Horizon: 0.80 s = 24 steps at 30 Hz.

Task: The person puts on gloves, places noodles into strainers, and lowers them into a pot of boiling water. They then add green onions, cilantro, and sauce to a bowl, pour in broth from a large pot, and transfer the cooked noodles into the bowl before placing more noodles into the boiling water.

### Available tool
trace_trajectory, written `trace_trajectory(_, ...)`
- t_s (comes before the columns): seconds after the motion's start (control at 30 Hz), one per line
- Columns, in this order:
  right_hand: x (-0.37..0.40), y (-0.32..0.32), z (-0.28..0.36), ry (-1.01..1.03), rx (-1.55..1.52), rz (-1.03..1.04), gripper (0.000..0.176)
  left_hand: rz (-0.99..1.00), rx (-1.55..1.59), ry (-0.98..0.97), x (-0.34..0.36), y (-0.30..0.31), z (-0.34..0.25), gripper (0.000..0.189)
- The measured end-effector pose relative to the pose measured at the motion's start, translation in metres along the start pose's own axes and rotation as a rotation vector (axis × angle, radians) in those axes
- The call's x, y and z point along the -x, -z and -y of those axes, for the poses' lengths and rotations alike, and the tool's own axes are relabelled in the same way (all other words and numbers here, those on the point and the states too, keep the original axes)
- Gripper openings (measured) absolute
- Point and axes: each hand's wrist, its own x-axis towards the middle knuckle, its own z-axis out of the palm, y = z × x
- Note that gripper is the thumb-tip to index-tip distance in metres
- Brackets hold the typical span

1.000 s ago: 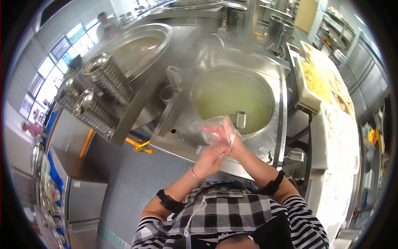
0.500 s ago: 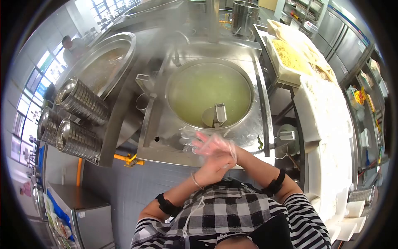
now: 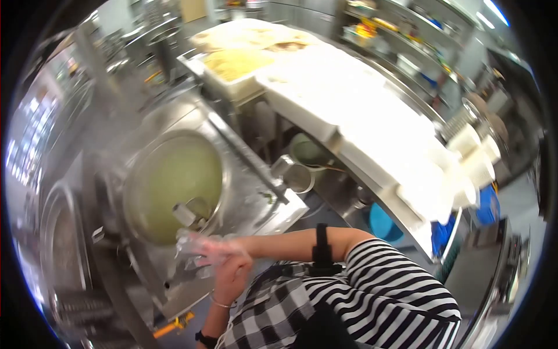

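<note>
My right hand [image 3: 204,249] wears a clear plastic glove [image 3: 187,247] and reaches left, its fingers stretched out, though blurred. At its wrist, my left hand [image 3: 233,273] has its fingers closed on the glove's cuff. Just beyond the gloved fingers lies a large round pot [image 3: 223,189], set into a steel counter and filled with cloudy green liquid [image 3: 174,180]. A metal strainer [image 3: 195,214] with a square-ended handle sits at the pot's near edge, close to the glove but apart from the hands.
To the right runs a long row of white trays [image 3: 337,136], with yellow noodles [image 3: 235,63] at the far end. Another strainer [image 3: 296,176] hangs beside the counter. Below the trays is a blue bucket [image 3: 383,222]. Another large pot [image 3: 64,232] stands at the left.
My view has turned right, so the pot now appears further left and more of the trays shows. My left hand remains at the right wrist, on the glove.
</note>
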Motion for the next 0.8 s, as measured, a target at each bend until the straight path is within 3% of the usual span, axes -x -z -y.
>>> trace_trajectory(0.07,0.014,0.011,0.012,-0.029,-0.031,-0.026,0.072,0.039,-0.036,0.028,-0.011,-0.001,-0.009,0.005)
trace_trajectory(0.13,0.032,0.011,0.034,-0.059,-0.07,-0.045,0.064,0.056,0.195,0.313,-0.022,0.01,-0.028,0.017)
trace_trajectory(0.2,0.047,-0.007,0.072,0.138,0.775,0.185,0.058,-0.365,0.127,-0.073,-0.034,0.009,-0.02,0.03)
trace_trajectory(0.23,0.059,-0.015,0.069,-0.07,0.891,-0.118,0.04,-0.375,0.19,-0.074,-0.04,0.014,-0.022,0.034)
trace_trajectory(0.3,0.065,-0.007,0.062,-0.002,1.044,-0.279,0.032,-0.347,0.268,-0.083,-0.052,0.012,-0.025,0.039)
trace_trajectory(0.33,0.07,-0.002,0.062,0.049,1.184,-0.403,0.026,-0.467,0.368,-0.009,-0.057,0.007,-0.024,0.038)
trace_trajectory(0.37,0.078,-0.02,0.08,0.033,1.113,-0.571,0.022,-0.59,0.465,0.07,-0.06,0.003,-0.021,0.037)
trace_trajectory(0.4,0.086,-0.022,0.089,0.043,1.117,-0.601,0.022,-0.561,0.477,0.068,-0.061,0.001,-0.016,0.037)
trace_trajectory(0.47,0.097,-0.026,0.097,0.149,1.223,-0.7,0.022,-0.236,0.301,0.131,-0.055,0.004,0.0,0.04)
trace_trajectory(0.5,0.102,-0.031,0.103,0.104,1.192,-0.717,0.021,-0.205,0.395,0.213,-0.053,0.004,0.009,0.037)
trace_trajectory(0.63,0.114,-0.021,0.107,0.098,1.273,-0.87,0.023,-0.155,0.554,0.292,-0.056,0.014,0.025,0.032)
trace_trajectory(0.8,0.123,-0.035,0.122,0.051,1.289,-0.789,0.023,-0.329,0.489,0.353,-0.07,-0.009,-0.003,0.021)
